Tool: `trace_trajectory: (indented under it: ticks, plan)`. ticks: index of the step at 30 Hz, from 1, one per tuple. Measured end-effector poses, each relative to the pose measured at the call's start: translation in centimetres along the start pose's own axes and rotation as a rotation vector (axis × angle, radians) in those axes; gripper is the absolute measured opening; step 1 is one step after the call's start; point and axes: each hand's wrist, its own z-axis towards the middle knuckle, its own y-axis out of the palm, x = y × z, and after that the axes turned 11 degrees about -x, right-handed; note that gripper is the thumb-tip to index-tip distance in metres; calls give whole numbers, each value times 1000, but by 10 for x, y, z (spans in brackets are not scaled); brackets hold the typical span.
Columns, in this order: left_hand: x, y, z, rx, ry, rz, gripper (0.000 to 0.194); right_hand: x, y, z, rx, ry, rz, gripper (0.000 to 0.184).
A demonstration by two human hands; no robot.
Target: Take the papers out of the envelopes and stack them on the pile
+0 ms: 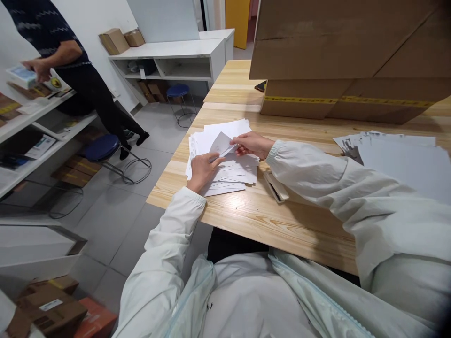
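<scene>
A spread pile of white paper sheets (229, 176) lies on the wooden table in front of me. Over it, a sheet of paper (221, 142) is lifted and bent at its corner. My right hand (252, 143) pinches the raised edge of that sheet between thumb and fingers. At the pile's left side, my left hand (204, 170) is closed on the same sheet's near edge, thumb on top. A cream stapler (276, 186) rests on the table just right of the pile, below my right sleeve.
Large cardboard boxes (299, 101) stand at the table's back right. More paper sheets (401, 159) lie at the right, beyond my forearm. A dark phone-like object (260, 86) sits by the boxes. Blue stools (102, 148) and a person (77, 61) at a shelf are to the left.
</scene>
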Motion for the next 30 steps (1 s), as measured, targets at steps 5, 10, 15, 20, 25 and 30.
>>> trace_trajectory:
  ticks: [5, 10, 15, 20, 25, 30]
  plan:
    - [9, -10, 13, -46, -21, 95, 35, -1, -4, -5, -30, -57, -16, 8]
    - [13, -16, 22, -75, -48, 184, 42, 1, -6, -6, -60, -133, -59, 16]
    - [15, -15, 19, -71, -57, 218, 37, 4, -4, -3, -27, -176, -135, 23]
    - [17, -11, 15, -61, -80, 257, 28, 14, -11, 0, 19, -154, -227, 41]
    - [24, -31, -2, 199, -47, 308, 27, 13, -26, -15, 180, -215, -391, 61]
    - [50, -51, -70, 391, 416, 235, 25, -5, -16, -79, 39, -225, -83, 35]
